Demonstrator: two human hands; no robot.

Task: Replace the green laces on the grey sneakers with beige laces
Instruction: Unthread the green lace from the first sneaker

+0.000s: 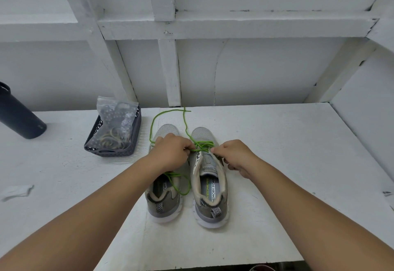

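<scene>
One white work surface (277, 164), flat with a slightly rough painted texture, fills my lower field; behind it stands white panelled framing of flat boards and square posts. Two bare forearms reach in from 7 and 5 o'clock toward the centre. At 9 o'clock I see one dark cylindrical bottle (18, 117), smooth and matte, leaning with its base toward me. At 10 o'clock of the shoes sits one dark perforated plastic basket (115, 151), rectangular, holding one crinkled clear plastic bag (115, 108) and a tangle of beige laces (113, 137). Two grey sneakers stand side by side at centre, heels toward me, toes at 12 o'clock: left sneaker (164, 204) and right sneaker (210, 204), both of knit mesh with pale soles and striped heel tabs. The right one's tongue is exposed and its printed insole visible. One thin round green lace (170, 113) runs from the right sneaker's lower eyelets out toward 12 o'clock in a loop; a second green lace (181, 185) lies looped across the left sneaker's opening. My left hand (170, 153), over the left sneaker, pinches the green lace at the right shoe's eyelets. My right hand (236, 155), fingers curled, grips that shoe's right eyelet edge. At 8 o'clock lies one crumpled pale scrap (17, 192).
</scene>
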